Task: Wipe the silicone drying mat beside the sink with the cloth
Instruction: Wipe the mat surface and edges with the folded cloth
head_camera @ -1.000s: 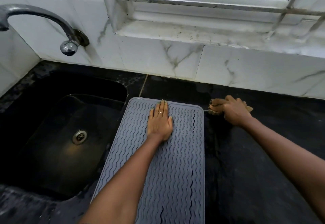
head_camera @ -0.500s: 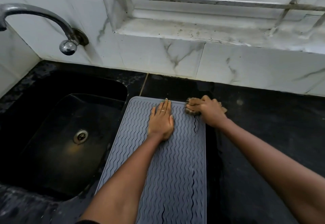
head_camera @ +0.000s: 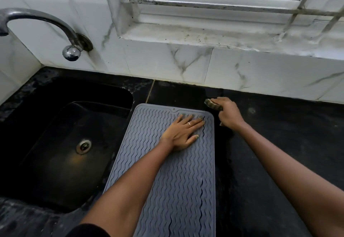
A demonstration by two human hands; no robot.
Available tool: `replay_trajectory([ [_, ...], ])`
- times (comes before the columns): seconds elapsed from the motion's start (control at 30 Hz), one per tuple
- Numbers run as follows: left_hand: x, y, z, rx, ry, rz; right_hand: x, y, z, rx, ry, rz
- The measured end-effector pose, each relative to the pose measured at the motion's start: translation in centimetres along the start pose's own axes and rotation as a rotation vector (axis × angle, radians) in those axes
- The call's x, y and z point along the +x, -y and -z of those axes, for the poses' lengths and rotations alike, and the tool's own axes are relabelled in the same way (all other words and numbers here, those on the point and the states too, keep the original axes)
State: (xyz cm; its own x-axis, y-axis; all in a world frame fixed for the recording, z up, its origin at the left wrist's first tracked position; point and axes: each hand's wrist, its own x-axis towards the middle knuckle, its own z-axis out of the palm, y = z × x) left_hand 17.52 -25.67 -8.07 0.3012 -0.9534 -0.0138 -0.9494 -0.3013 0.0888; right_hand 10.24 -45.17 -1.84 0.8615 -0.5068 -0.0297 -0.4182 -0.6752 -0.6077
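Wiping had hardly begun, as far as I could tell. My left hand (head_camera: 183, 134) lay flat on the grey drying mat (head_camera: 167, 181), fingers straight and spread, pressing it down near its far end so it would not slide. It held nothing. My right hand (head_camera: 229, 114) was curled tight around the cloth (head_camera: 213, 104), a small bunched-up brownish wad that poked out past my knuckles. That hand sat at about two o'clock from my left one, just off the mat's far right corner, over the black surface (head_camera: 279, 153) and not on the mat.

The mat itself lay long and straight beside the sink (head_camera: 61, 153), which was at nine o'clock from it. I could not see any wet streaks or clean patches on the wavy ridges, so I could not say any part was done. One dark wavy line ran down the right side of the mat. I judged nearly the whole mat was left to wipe, from the far end down to the near end.
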Motion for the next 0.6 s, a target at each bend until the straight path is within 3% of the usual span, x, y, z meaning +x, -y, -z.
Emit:
replay_trajectory([
  [0.13, 0.4, 0.4, -0.3, -0.02, 0.035, 0.093, -2.5, 1.1, -3.6, -0.33, 0.117, 0.051],
  [0.2, 0.4, 0.2, -0.5, -0.021, 0.039, 0.109, -4.4, 1.3, -5.1, -0.42, 0.088, 0.032],
  [0.33, 0.5, 0.2, -0.3, -0.041, 0.026, 0.114, -9.1, 1.4, -5.8, -0.503, 0.061, 0.043],
  [0.5, 0.5, 0.3, -0.2, -0.075, 0.03, 0.117, -15.0, 3.1, -4.7, -0.572, 0.24, 0.044],
  [0.6, 0.5, 0.3, -0.1, -0.086, 0.036, 0.123, -13.6, 5.4, -2.1, -0.582, 0.324, -0.018],
])
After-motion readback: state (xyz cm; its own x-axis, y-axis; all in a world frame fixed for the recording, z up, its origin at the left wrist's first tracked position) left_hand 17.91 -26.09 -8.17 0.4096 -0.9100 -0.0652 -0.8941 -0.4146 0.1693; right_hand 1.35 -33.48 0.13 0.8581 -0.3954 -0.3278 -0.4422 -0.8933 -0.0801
